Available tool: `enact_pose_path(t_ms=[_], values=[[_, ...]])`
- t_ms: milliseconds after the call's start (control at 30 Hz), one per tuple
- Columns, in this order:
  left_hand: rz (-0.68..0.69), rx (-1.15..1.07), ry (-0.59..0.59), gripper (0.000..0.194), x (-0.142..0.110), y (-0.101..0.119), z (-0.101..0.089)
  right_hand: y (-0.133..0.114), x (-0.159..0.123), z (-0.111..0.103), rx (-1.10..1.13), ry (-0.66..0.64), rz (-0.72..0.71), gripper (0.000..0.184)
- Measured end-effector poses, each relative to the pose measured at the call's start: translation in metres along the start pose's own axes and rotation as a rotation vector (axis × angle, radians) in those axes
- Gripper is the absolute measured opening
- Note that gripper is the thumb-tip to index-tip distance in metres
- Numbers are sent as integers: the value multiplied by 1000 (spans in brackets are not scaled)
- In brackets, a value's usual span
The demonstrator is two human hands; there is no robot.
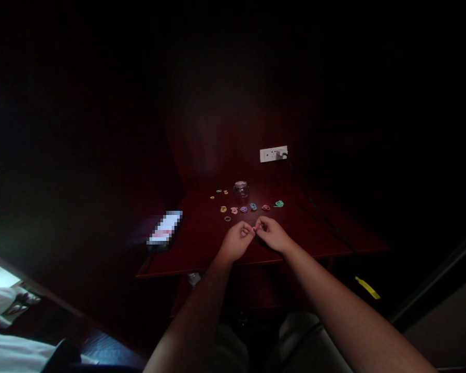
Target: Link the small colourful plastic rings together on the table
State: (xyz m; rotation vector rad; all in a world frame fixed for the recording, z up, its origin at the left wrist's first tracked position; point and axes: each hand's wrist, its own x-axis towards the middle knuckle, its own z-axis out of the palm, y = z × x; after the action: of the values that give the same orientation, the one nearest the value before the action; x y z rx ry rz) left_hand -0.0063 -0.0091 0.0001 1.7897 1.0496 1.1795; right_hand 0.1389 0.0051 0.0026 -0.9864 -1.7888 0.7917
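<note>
Over the front part of the dark red tabletop [202,248], my left hand [237,241] and my right hand [271,234] meet fingertip to fingertip. Both are closed in a pinch on a small reddish hair tie [253,229], mostly hidden by the fingers. Just beyond them lie small bunches of elastic hair ties in a row: yellow [223,209], pink [234,211], purple [243,209], blue [253,206], red [266,207] and green [279,204]. A single dull-coloured tie [227,218] rests nearer my left hand. Behind the row stands a clear lidded jar [241,190].
A few loose ties [219,191] lie left of the jar. At the table's left edge is a phone [165,228] with a lit, blurred screen. A white wall socket [273,154] holds a plug, whose dark cable [326,220] runs down the right side. A yellow strip [367,288] shows lower right.
</note>
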Motion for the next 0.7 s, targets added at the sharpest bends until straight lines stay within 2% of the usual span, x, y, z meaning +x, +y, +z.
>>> enact_pose_path(t_ms=[700], values=[[8,38,15,15,1,-3,0,1,0,0,30,-5,1,4]])
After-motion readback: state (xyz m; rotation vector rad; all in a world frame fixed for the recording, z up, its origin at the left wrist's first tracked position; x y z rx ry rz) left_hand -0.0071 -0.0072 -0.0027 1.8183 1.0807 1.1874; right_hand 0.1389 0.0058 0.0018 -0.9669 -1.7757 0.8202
